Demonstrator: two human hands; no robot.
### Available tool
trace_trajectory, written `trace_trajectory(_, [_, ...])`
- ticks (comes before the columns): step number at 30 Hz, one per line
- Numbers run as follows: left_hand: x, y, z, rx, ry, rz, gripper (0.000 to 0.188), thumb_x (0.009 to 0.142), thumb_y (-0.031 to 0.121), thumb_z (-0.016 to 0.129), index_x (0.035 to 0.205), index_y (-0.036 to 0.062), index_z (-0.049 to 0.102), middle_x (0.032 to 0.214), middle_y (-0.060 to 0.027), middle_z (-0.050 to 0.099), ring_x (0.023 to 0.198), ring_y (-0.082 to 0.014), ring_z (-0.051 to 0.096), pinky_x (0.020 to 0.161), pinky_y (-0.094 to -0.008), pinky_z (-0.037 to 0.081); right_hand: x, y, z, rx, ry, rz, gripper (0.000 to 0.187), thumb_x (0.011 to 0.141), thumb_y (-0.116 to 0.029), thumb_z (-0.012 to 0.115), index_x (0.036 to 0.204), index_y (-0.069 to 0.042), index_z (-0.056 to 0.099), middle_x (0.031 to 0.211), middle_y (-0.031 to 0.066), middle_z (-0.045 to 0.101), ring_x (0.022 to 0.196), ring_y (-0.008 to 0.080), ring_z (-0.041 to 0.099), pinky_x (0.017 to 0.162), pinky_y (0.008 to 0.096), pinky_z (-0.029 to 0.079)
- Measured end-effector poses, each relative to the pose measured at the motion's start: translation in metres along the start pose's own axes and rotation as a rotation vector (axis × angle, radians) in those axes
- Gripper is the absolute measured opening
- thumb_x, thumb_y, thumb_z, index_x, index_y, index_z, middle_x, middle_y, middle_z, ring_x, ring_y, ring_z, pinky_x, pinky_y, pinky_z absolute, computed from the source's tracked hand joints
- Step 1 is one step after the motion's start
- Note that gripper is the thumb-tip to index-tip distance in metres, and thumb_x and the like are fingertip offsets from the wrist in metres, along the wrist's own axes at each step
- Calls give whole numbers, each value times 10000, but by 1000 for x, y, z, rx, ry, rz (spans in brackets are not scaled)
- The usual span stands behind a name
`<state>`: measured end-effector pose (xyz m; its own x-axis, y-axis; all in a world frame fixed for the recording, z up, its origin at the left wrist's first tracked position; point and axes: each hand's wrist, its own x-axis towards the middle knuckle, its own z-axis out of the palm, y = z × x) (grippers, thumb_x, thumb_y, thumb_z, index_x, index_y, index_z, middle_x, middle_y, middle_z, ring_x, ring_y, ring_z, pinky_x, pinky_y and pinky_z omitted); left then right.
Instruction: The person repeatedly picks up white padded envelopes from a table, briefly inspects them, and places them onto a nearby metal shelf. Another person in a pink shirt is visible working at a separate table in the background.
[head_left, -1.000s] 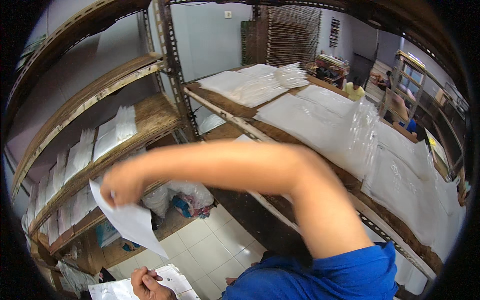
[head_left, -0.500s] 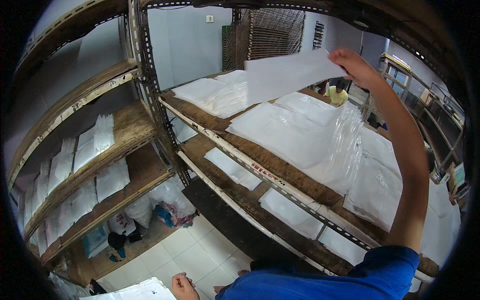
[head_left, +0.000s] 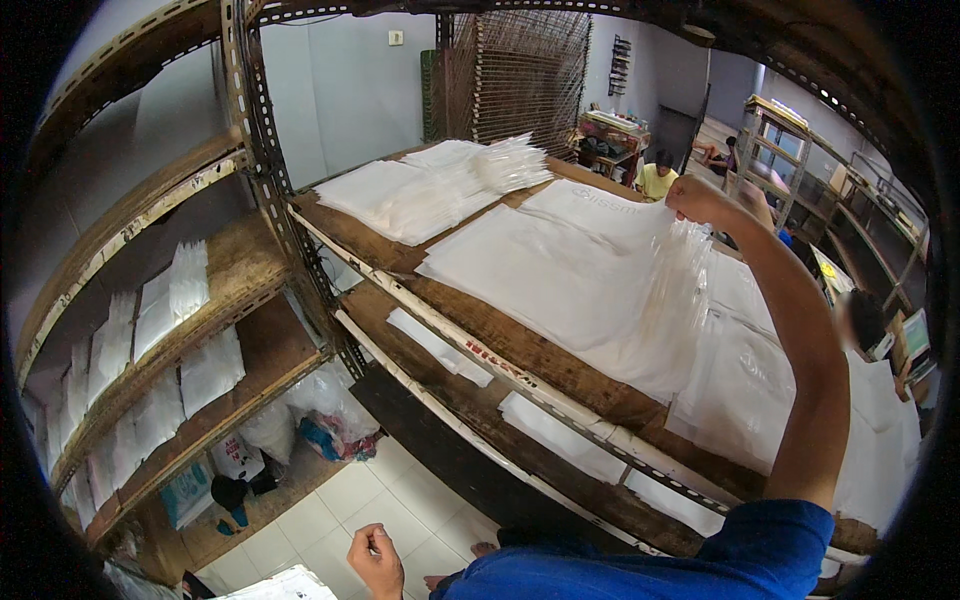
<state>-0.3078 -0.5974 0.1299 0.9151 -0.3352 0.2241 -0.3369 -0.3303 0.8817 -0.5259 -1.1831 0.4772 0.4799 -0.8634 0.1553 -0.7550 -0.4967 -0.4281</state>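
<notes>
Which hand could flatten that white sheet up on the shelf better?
Probably the right hand: it's up at the edge of the sheet, fingers pinched together. The left hand is curled, down low, farther from the sheet.

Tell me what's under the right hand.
Under the right hand, glossy, fanned edges of stacked white sheets show. The printed sheet it holds hides whatever lies directly beneath.
</notes>
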Motion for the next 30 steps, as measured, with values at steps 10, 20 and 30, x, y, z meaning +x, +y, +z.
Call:
trace_trajectory(10, [-21,24,-6,94,-13,37,157,889,132,565,922,6,653,755,-142,644,660,-219,598,627,-317,482,-5,-8,-9,-163,-60,-139,172,830,-187,588,841,-16,582,647,51,590,493,121,511,462,285,412])
trace_trajectory(20, [-40,19,-63,132,179,123,43,792,40,614,811,6,631,688,-142,611,596,-268,594,559,-346,468,-65,-195,-1,-127,30,-641,333,897,-212,558,1151,3,549,1046,148,609,956,207,581,830,343,459])
trace_trajectory(30, [-120,6,-154,322,406,24,103,841,174,598,867,81,633,718,-63,577,612,-249,564,612,-353,456,-328,-409,104,-636,-355,-1710,377,816,-141,602,1179,-74,527,944,169,595,828,304,588,894,412,366])
